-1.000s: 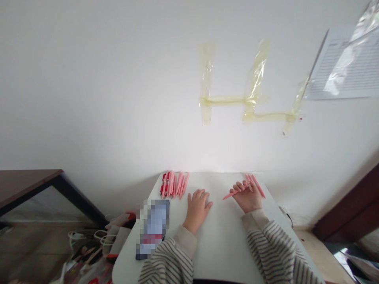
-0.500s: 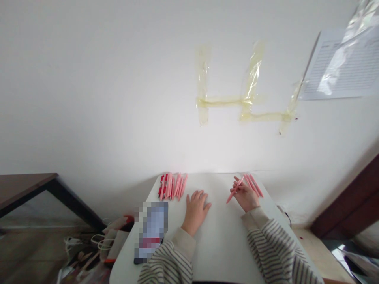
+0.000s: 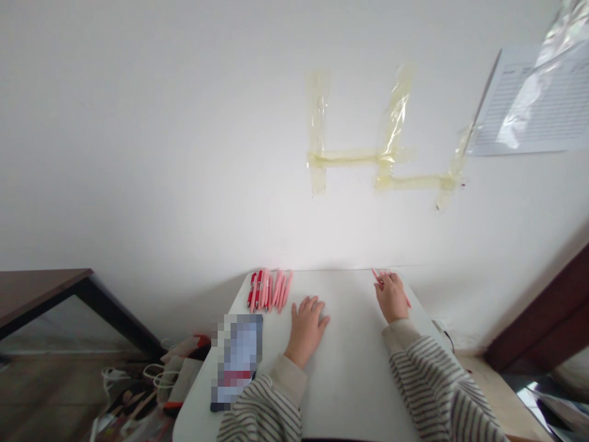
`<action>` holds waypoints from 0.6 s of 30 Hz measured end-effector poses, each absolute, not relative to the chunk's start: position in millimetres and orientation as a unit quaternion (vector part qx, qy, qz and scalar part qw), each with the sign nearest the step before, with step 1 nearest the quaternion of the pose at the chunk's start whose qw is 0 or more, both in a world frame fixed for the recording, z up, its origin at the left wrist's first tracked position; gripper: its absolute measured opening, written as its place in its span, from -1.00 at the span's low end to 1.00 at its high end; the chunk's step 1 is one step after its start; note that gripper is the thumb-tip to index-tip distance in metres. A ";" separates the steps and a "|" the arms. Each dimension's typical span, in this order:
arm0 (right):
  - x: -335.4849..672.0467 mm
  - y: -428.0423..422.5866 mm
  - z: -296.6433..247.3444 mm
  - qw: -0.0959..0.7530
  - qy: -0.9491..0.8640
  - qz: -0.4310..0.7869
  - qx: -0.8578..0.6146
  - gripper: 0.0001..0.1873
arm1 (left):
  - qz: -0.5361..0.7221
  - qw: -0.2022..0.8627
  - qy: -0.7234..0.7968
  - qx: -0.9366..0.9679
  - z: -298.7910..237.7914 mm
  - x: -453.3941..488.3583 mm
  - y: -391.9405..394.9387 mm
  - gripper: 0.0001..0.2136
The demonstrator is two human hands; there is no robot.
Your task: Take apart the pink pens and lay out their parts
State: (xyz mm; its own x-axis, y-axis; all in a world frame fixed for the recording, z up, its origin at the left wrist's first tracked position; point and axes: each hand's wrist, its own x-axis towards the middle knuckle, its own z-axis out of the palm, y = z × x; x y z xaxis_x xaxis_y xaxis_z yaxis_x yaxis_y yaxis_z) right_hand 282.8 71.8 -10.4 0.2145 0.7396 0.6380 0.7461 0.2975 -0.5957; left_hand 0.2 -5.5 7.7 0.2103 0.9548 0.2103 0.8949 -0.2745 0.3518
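Observation:
My left hand (image 3: 307,326) lies palm down on the white table (image 3: 350,380), fingers spread and nothing in them. At the table's far right corner, my right hand (image 3: 391,298) is turned back up, its fingers closed on a pink pen (image 3: 376,275) whose end pokes out to the left. Other pink pens (image 3: 408,301) lie under and beside that hand, mostly covered by it. Left of my left hand, a row of several pink pens (image 3: 278,290) and red pens (image 3: 251,290) lies near the back edge.
A phone (image 3: 237,362), its screen blurred out, rests at the table's left side by my left sleeve. Behind the table rises a white wall (image 3: 184,153) with yellowed tape. A dark desk (image 3: 41,291) and a pile of bags and cables (image 3: 161,380) are on the left.
My right hand has turned from palm up to palm down and moved right and slightly back with the pink pen, over the pens there. My left hand stays put.

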 end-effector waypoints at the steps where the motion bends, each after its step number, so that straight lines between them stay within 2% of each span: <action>1: 285.1 73.3 -12.1 0.491 -0.632 -0.010 -0.600 -0.88 | 0.194 0.075 0.598 0.774 7.6 0.2 -5.3 -0.66; 8: 292.9 79.2 -18.2 0.481 -0.651 0.029 -0.587 -0.91 | 0.189 0.067 0.598 0.776 7.1 0.0 -4.7 -0.65; 18: 287.6 78.3 -15.8 0.539 -0.633 0.078 -0.550 -0.86 | 0.187 0.072 0.600 0.775 9.5 0.6 -5.0 -0.65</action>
State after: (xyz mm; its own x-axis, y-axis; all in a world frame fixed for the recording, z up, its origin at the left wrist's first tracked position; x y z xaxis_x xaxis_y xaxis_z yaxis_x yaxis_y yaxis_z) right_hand 287.6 78.3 -15.8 0.1859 0.7807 0.5966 0.6133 0.3822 -0.6912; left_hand 0.6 -5.0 9.5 0.2110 0.9562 0.2027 0.9025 -0.2702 0.3353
